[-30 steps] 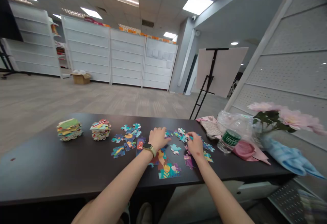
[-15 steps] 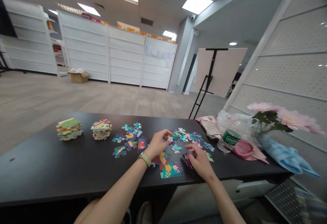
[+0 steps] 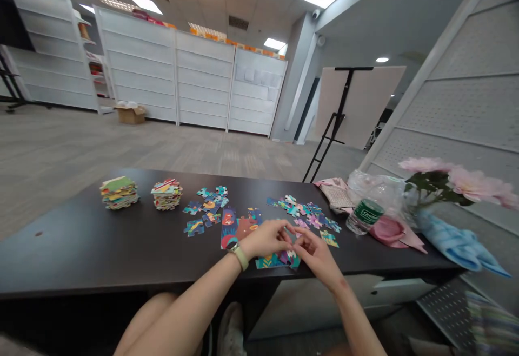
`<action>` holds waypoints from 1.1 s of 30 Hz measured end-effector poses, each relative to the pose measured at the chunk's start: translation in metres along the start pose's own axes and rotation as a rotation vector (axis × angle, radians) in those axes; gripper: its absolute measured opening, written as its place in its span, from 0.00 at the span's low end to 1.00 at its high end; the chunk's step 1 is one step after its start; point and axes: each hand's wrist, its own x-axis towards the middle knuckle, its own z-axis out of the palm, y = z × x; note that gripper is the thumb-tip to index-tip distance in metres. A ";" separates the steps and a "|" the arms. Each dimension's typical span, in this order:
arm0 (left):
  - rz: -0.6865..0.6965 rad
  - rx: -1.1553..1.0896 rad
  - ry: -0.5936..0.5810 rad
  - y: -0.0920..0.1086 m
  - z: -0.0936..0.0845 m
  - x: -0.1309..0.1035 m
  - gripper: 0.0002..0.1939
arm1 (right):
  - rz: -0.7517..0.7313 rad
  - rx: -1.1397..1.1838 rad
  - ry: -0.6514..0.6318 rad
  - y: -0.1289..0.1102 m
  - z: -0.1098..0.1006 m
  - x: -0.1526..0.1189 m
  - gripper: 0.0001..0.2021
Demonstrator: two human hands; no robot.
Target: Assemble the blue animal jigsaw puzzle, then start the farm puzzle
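My left hand (image 3: 273, 238), with a pale green watch on the wrist, is curled in a pinch above the partly joined jigsaw puzzle (image 3: 245, 229). My right hand (image 3: 320, 256) meets it from the right, fingers bent and fingertips almost touching the left ones. What is between the fingertips is too small and covered to make out. Just below the hands lies the puzzle's teal lower edge (image 3: 268, 262), with purple and teal pieces at its right end. Loose puzzle pieces (image 3: 312, 219) are spread beyond my right hand, and another loose group (image 3: 208, 204) lies to the left.
Two stacks of puzzle pieces, one larger (image 3: 119, 193) and one smaller (image 3: 167, 195), stand at the left on the black table (image 3: 121, 253). At the right are a green-labelled bottle (image 3: 365, 216), a pink cloth (image 3: 391, 231), a plastic bag and wrapped pink flowers (image 3: 466, 180).
My hands have come together over the puzzle's right side, the left moving right and down from the loose pieces. A purple and teal part now shows at the lower right end. The view has shifted slightly.
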 end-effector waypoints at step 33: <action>0.097 0.618 -0.142 0.004 -0.022 -0.022 0.15 | -0.089 -0.799 0.351 0.012 0.018 -0.021 0.12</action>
